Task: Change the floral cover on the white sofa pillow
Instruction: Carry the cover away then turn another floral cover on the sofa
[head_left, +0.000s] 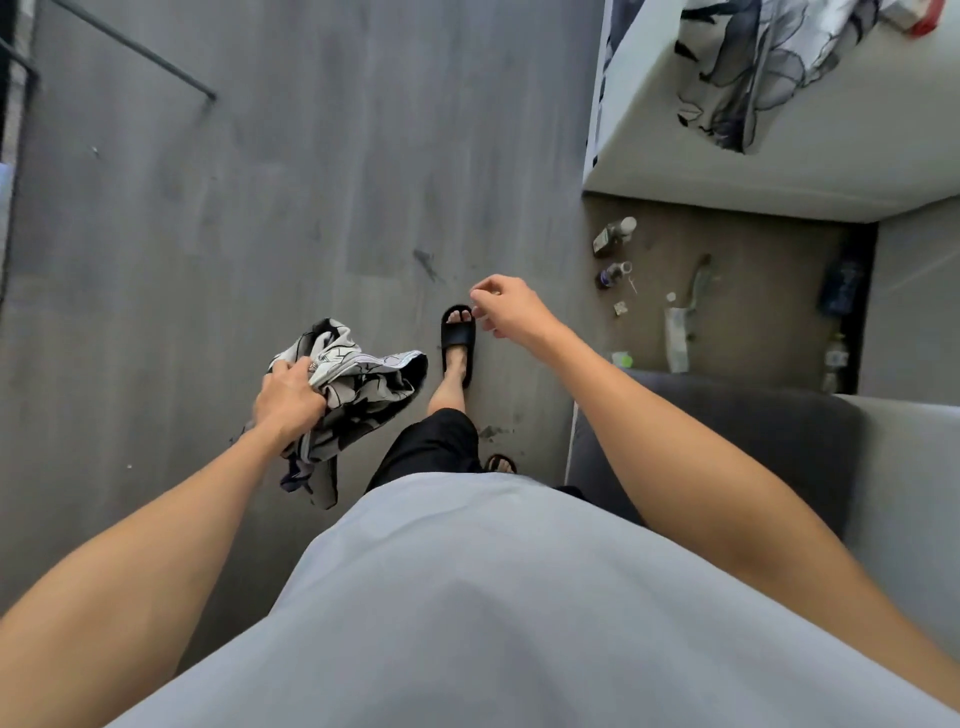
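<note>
A crumpled black-and-white floral cover (358, 384) hangs from my left hand (288, 397), which grips it in a fist above the grey floor. My right hand (506, 306) is stretched forward over my foot, holding nothing, fingers loosely curled and apart. A second floral-patterned fabric (753, 67) lies on the white surface (727, 171) at the top right, far from both hands. No bare white pillow is visible.
I stand on a grey wood floor in black slippers (458, 338). A dark grey sofa arm (727, 441) is at my right. Beyond it, bottles (613, 236) and small litter lie on a brown floor patch. A thin metal frame (135, 49) crosses the top left.
</note>
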